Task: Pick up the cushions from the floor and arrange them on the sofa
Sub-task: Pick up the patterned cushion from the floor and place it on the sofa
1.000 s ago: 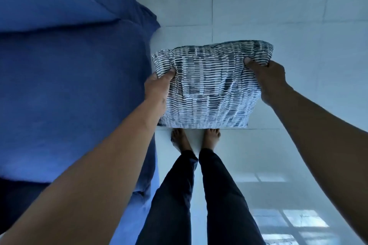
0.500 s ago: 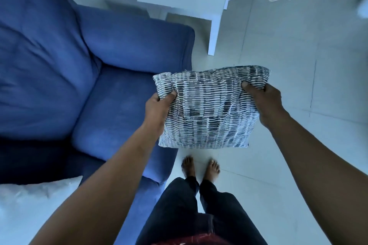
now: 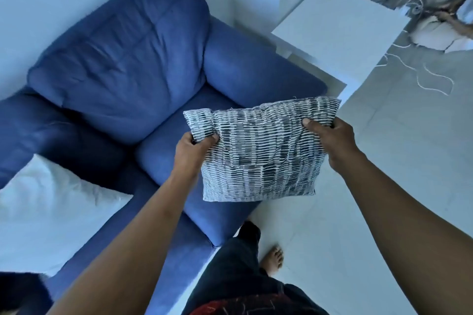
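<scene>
Bare sofa seat beside armrest

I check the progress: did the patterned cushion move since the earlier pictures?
Yes. The patterned cushion, held by both hands, went from above the floor beside the sofa to partly over its seat.

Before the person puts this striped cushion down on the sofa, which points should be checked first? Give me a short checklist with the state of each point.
1. Left hand grips the patterned cushion at its upper left corner: ok.
2. Right hand grips the upper right edge: ok.
3. Cushion is lifted clear of the floor: ok.
4. Seat of the blue sofa below the cushion has nothing on it: ok.
5. White cushion lies further left on the sofa, apart from the landing spot: ok.
6. More cushions left on the floor: cannot tell, only part of the floor is in view.
</scene>
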Motion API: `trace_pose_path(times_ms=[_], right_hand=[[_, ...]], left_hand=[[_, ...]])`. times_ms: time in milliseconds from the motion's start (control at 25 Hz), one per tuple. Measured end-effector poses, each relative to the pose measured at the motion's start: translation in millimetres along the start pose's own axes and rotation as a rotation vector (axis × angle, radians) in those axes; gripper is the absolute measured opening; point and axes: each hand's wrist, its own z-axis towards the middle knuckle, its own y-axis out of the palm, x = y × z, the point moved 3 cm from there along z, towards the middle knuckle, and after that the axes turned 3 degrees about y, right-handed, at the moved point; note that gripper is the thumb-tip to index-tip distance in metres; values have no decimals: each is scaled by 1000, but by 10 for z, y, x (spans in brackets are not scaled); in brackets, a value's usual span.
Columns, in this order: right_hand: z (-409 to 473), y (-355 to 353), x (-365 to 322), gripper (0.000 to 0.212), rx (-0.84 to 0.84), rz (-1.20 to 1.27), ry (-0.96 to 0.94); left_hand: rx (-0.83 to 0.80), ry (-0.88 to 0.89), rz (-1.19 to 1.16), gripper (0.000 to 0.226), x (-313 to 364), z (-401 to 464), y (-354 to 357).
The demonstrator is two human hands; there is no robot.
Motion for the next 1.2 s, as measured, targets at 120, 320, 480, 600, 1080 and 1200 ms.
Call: trace_pose_path(times_ms=[120,320,480,600,1080,1200], right_hand=[[254,580,-310,43,-85,-59,-5],[655,1533,-726,39,-248,-153,-15],[829,2214,-929,37,-344,-205,-13],[969,2637,-1053,31,-402,-249,-28],[2072,4043,-1214,21,-568,-486,-54],[2357,4330,-1131,19,-600,-534,-22]], left_hand=[[59,40,-6,36,144,267,-352],[155,55,2,28,420,644,-868],[269,70,38,24,530,868,-1284],[376,66,54,20,504,1023,-1599],[640,-68,71,12,386,1874,-1912],[677,-124,67,12,321,2178,-1916]])
